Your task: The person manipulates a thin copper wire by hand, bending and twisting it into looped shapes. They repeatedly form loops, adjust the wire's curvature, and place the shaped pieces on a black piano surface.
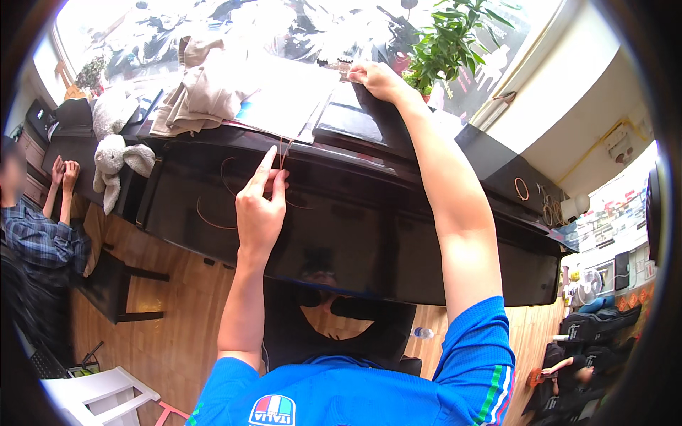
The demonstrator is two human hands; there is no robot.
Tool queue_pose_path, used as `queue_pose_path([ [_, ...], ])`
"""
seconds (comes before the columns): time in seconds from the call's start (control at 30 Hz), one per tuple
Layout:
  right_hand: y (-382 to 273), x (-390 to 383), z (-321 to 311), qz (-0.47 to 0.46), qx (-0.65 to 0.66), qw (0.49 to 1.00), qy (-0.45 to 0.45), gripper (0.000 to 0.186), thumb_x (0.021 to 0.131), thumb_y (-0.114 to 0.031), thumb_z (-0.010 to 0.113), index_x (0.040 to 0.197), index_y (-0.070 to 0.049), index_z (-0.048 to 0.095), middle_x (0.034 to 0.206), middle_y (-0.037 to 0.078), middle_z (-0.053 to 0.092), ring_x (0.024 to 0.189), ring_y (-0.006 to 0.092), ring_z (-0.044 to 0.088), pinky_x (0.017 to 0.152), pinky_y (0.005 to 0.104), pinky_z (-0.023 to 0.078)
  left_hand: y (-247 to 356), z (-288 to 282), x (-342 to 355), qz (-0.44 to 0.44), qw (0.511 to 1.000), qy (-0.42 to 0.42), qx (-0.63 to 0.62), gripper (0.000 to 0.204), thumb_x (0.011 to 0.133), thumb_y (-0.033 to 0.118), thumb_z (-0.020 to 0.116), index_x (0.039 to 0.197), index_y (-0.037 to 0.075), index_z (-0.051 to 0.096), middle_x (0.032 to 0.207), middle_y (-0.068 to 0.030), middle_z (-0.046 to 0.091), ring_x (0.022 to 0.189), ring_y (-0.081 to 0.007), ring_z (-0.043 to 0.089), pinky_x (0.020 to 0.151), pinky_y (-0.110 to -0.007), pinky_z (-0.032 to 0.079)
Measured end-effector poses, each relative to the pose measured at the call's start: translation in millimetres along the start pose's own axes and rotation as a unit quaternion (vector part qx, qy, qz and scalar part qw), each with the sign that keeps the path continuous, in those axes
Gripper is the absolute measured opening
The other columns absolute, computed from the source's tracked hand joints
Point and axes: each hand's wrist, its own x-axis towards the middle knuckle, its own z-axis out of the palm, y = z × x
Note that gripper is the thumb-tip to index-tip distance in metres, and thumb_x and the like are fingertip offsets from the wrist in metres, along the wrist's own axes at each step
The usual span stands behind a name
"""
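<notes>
Blue sleeves (398, 383) fill the lower edge, and both bare forearms rise from them toward a black piano (398, 234) with its glossy lid shut. Left hand (260, 206) is raised in front of the piano's upper edge, forefinger straight and pointing up, the other fingers curled in; thumb and middle finger seem to pinch a thin reddish wire (283, 153) that drops from the piano top, though the wire is too fine to be sure of the grip. More loops of the same thin wire (213, 213) curve across the dark front to the left of that hand. Right hand (376, 78) reaches well farther, up onto the piano top, palm down with fingers bent over the far end of the wire beside a white sheet (291, 96); whether it grips anything I cannot tell. Just right of that hand stands a green plant (447, 42). Left of the sheet lies a heap of beige cloth (206, 89), and beyond it a grey plush rabbit (114, 160) hangs over the piano's left end. A few rubber bands (522, 188) lie on the right part of the top. Below the piano sits a black stool (334, 334) on a wooden floor (170, 326). At the far left another person in a checked shirt (39, 238) sits with both hands raised. A white plastic chair (106, 394) shows at the bottom left
</notes>
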Motion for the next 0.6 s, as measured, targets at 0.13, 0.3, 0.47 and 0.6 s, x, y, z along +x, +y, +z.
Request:
queue_pose_path([
  [0.13,-5.3,0.9,-6.0,0.077,-0.052,0.996,0.001,0.045,0.085,-0.052,0.072,0.1,-0.01,0.075,0.099,0.016,0.074,0.096,0.0332,0.07,0.086,0.0437,0.053,-0.9,2.0,-4.0,0.012,1.0,0.013,0.016,0.041,0.096,-0.001,0.061,0.136,0.009,0.062,0.095,-0.0106,0.074,0.088,-0.0178,0.074,0.076,-0.03,0.057],
  [0.3,-17.6,5.8,-3.5,0.157,-0.218,0.962,0.038,0.06,0.073,-0.067,0.076,0.107,-0.018,0.077,0.104,0.013,0.074,0.105,0.0293,0.07,0.092,0.0409,0.054,-0.2,6.7,-6.8,0.02,0.999,0.025,0.015,0.037,0.097,0.0,0.06,0.133,0.008,0.064,0.097,-0.0117,0.074,0.088,-0.0174,0.074,0.076,-0.029,0.057],
  [0.47,-41.7,4.3,-9.2,0.187,-0.274,0.942,0.049,0.07,0.073,-0.064,0.079,0.116,-0.009,0.072,0.108,0.015,0.074,0.104,0.0276,0.071,0.09,0.0438,0.056,3.7,6.7,-7.4,0.019,0.999,0.022,0.02,0.036,0.097,0.0,0.06,0.132,0.008,0.064,0.099,-0.0123,0.074,0.087,-0.0164,0.073,0.075,-0.028,0.057],
  [0.6,-4.9,18.9,13.2,0.151,-0.245,0.954,0.086,0.056,0.077,-0.054,0.08,0.108,-0.008,0.074,0.101,0.016,0.074,0.096,0.03,0.073,0.086,0.0427,0.057,5.7,8.2,-6.8,0.014,0.999,0.014,0.028,0.035,0.098,0.001,0.06,0.132,0.008,0.064,0.099,-0.0121,0.074,0.086,-0.0157,0.073,0.075,-0.027,0.056],
])
